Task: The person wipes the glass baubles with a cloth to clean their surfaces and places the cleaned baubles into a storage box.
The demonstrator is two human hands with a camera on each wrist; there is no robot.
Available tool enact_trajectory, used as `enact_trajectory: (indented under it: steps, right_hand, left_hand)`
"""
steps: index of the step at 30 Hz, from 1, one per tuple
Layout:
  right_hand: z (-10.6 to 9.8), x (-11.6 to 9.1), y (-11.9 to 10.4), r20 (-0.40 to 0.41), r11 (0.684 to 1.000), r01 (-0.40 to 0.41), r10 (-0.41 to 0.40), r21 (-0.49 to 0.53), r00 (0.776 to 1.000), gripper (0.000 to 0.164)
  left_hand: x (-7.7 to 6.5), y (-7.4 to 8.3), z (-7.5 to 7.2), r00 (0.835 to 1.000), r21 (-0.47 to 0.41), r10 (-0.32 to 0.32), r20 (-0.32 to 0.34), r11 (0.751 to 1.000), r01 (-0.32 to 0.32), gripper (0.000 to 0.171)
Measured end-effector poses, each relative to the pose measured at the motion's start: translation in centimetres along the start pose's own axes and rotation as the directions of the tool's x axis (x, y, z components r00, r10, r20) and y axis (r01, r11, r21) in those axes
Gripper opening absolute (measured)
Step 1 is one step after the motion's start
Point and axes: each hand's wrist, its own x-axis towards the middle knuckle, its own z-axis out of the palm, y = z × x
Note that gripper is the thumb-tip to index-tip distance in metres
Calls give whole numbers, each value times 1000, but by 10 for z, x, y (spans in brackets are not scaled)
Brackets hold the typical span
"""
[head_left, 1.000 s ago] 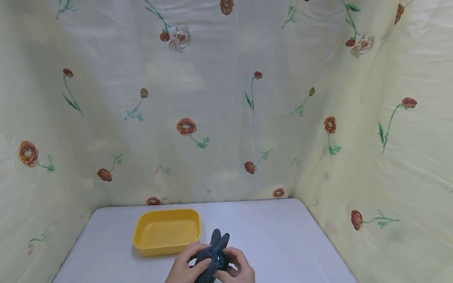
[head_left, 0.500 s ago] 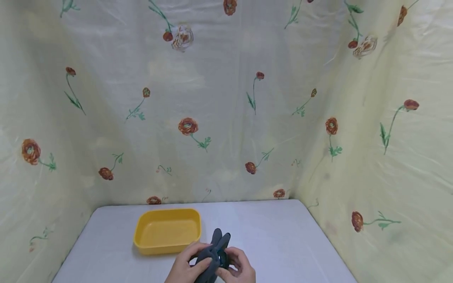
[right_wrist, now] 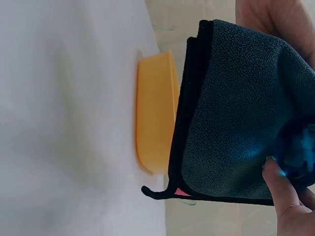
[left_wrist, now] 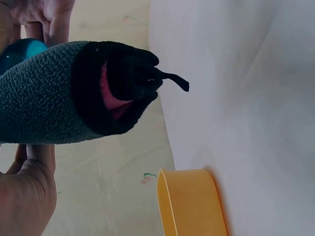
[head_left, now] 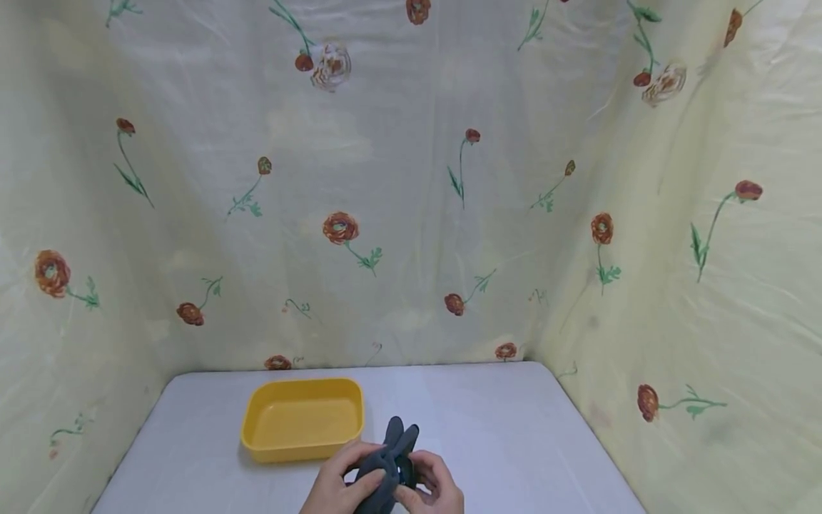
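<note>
In the head view my left hand (head_left: 339, 480) grips a folded dark grey towel (head_left: 376, 487), thumb on its near face. Two rounded ends stick up above the fingers. My right hand (head_left: 438, 485) holds a shiny dark teal round object (head_left: 405, 471) against the towel's right side. The right wrist view shows this glassy round piece (right_wrist: 298, 150) with my right thumb at its edge; what kind of thing it is, I cannot tell. Black edging, a pink inner layer and a small hanging loop (left_wrist: 175, 79) show on the towel in the left wrist view.
A yellow rectangular tray (head_left: 302, 452) stands on the white table (head_left: 488, 428), left of and behind my hands. Flower-printed curtains (head_left: 411, 271) enclose the table at the back and both sides.
My right thumb has moved slightly up and inward along the round object's near edge. Both hands and the towel stay in nearly the same place.
</note>
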Motion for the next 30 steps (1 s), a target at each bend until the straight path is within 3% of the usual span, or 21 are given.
enact_trajectory:
  steps: [10, 30]
  right_hand:
    - [-1, 2, 1, 13, 1000, 4, -4, 6, 1000, 61]
    - [1, 4, 6, 14, 999, -42, 42, -4, 999, 64]
  left_hand:
    - [0, 2, 1, 999, 1, -32, -9, 1000, 32, 44]
    - [-1, 2, 0, 1000, 8, -21, 6, 1000, 21, 44]
